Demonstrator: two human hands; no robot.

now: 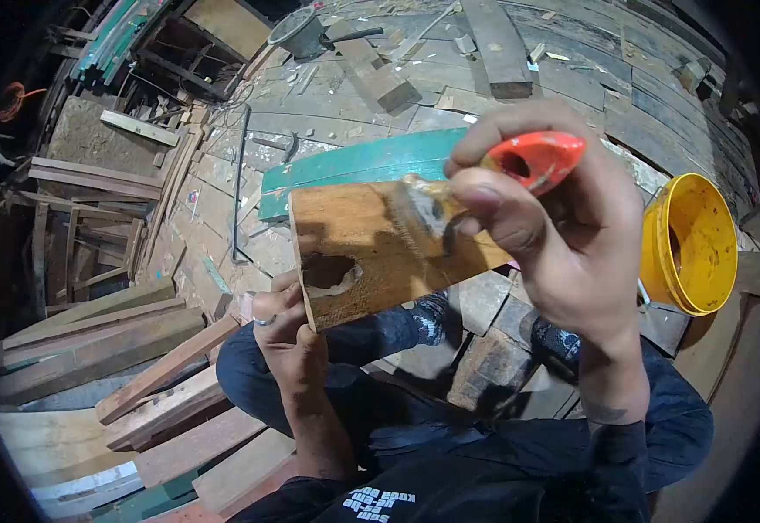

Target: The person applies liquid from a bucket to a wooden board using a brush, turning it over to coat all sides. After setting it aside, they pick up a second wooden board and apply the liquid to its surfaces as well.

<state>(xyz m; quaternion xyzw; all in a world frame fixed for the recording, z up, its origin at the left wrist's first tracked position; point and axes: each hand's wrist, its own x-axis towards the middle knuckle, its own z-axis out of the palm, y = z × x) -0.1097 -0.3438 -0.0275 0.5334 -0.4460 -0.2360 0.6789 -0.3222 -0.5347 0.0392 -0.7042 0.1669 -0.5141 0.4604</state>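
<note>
My left hand [286,327], a ring on one finger, is closed around the near left end of a brown wooden board [345,235]. The board has a rough dark hole [328,272] close to that end and lies tilted above my lap. In my right hand [563,235] is a paintbrush [544,161] with a red-orange handle, pinched between thumb and fingers. Its bristles meet the board's upper face, where the wood looks darker and wet. Behind the board lies a green-painted plank [345,170], partly hidden by it. The board's right end is hidden behind my right hand.
A yellow bucket [661,253] stands to the right. Stacked timber offcuts [136,349] fill the left side. Farther off on the littered plank floor are a thick beam [498,52], a grey bucket [297,35] and a thin metal bar [240,183].
</note>
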